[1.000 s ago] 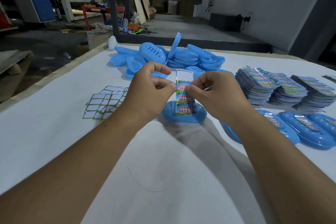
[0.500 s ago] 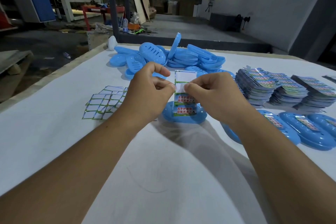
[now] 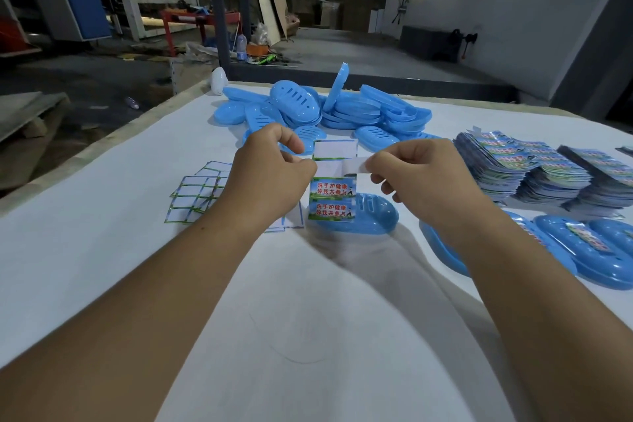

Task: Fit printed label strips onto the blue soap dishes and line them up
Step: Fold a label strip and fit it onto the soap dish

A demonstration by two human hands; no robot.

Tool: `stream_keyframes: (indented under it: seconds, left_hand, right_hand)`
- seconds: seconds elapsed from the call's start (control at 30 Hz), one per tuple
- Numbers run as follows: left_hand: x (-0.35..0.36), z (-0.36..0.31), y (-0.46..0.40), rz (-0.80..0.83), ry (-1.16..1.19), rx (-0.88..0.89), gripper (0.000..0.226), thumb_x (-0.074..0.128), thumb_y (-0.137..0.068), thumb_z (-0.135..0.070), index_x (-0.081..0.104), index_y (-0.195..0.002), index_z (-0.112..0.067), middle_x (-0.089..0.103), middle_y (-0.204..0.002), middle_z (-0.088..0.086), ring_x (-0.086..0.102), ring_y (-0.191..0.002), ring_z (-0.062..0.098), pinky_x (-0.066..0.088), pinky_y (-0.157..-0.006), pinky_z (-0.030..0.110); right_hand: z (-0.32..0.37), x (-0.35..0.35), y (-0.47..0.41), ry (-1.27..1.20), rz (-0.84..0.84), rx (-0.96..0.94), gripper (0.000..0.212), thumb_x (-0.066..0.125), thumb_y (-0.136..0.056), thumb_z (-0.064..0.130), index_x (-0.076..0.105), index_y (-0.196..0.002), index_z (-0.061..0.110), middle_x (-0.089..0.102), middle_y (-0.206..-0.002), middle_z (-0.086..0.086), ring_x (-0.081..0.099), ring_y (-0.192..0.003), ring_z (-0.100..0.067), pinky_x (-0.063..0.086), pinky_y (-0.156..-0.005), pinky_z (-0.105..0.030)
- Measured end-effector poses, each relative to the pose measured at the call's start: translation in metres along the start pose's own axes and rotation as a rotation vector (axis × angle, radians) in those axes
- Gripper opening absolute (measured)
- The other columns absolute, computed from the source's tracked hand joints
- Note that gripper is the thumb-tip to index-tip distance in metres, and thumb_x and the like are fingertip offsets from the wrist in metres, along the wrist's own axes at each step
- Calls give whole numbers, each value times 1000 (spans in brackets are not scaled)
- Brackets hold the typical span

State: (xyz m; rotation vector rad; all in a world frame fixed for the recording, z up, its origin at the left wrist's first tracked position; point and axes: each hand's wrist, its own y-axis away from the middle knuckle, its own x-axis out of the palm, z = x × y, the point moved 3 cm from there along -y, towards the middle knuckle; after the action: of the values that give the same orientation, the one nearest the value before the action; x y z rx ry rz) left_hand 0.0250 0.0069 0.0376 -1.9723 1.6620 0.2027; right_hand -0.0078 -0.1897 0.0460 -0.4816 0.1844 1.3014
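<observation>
My left hand (image 3: 270, 178) pinches the left edge of a label strip (image 3: 334, 197), held upright above a blue soap dish (image 3: 373, 216) on the white table. Two printed green labels with red text remain on its lower half; the upper half is bare white backing. My right hand (image 3: 421, 175) pinches a label (image 3: 352, 166) peeled sideways off the strip, its pale back facing me. Labelled blue soap dishes (image 3: 589, 247) lie in a row at the right.
A heap of unlabelled blue dishes (image 3: 329, 110) sits at the back of the table. Stacks of printed label strips (image 3: 534, 168) stand at the right. Used backing sheets (image 3: 198, 195) lie scattered at the left. The table's left edge (image 3: 102, 147) drops to the workshop floor.
My right hand has pulled to the right, peeling a label off the strip. More bare backing shows on the strip, and fewer printed labels remain.
</observation>
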Motion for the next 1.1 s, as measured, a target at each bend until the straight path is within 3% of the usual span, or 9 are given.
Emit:
stream_keyframes:
  seconds: [0.1,0.37,0.47,0.57,0.7,0.8,0.93,1.03,1.1]
  left_hand:
    - [-3,3,-2,2,-42,-26,17,69,-81,-19,55,-83,-29,67,-74,-5,54,-56,10,36,-51,24]
    - [-16,1,-2,-6,-420,68,15,61,-84,-17,48,-92,-23,64,-89,0,56,-88,24,36,-67,33]
    - [-24,3,-3,-25,-603,18,15,59,-88,-20,50,-100,-20,60,-96,6,52,-86,25,35,-69,34]
    - [-29,6,-5,36,-947,-48,20,58,-92,-27,53,-110,-19,55,-93,5,53,-82,23,37,-63,35]
    - [-30,6,-5,47,-1103,-26,21,58,-93,-31,55,-112,-22,56,-95,2,52,-83,20,36,-63,35]
    - [-26,2,-5,-28,-827,68,14,59,-90,-32,66,-100,-25,65,-98,-1,58,-91,21,42,-71,32]
    - [-2,-13,8,131,-157,112,18,69,-84,-31,72,-67,-25,65,-58,-16,58,-56,-2,42,-54,15]
    - [12,-17,18,195,19,83,18,73,-83,-36,75,-66,-31,63,-54,-12,50,-47,-3,37,-42,9]
    - [16,-15,21,205,65,45,12,73,-84,-41,75,-72,-39,68,-65,-2,50,-50,1,41,-46,14]
  right_hand:
    - [-1,-3,-2,-18,-39,32,20,68,-83,26,76,-70,13,71,-64,5,56,-52,0,47,-49,-17]
    - [-3,-2,-4,-8,-56,68,26,65,-79,30,73,-68,8,67,-57,8,55,-50,-3,48,-51,-20]
    - [-3,-3,-4,-13,-57,74,25,66,-80,28,73,-64,10,68,-57,7,54,-48,-2,47,-46,-15]
    - [-3,-1,-3,-21,-39,79,23,68,-80,27,73,-64,12,68,-58,6,53,-47,-1,46,-45,-14]
    - [-3,2,0,34,-2,71,20,69,-79,34,75,-69,18,70,-67,-4,51,-51,-5,47,-53,-26]
    - [-2,2,0,62,3,46,18,69,-77,36,73,-71,19,70,-68,-6,50,-52,-8,47,-54,-30]
    - [-1,6,1,107,15,-10,23,69,-71,36,69,-75,14,61,-59,-6,47,-52,-11,45,-53,-31]
    - [-1,7,1,88,37,-20,28,73,-67,38,70,-72,11,55,-58,-3,46,-56,-14,43,-55,-33]
    - [0,8,0,76,48,-25,23,74,-70,35,72,-70,12,55,-59,-4,46,-57,-15,43,-56,-35]
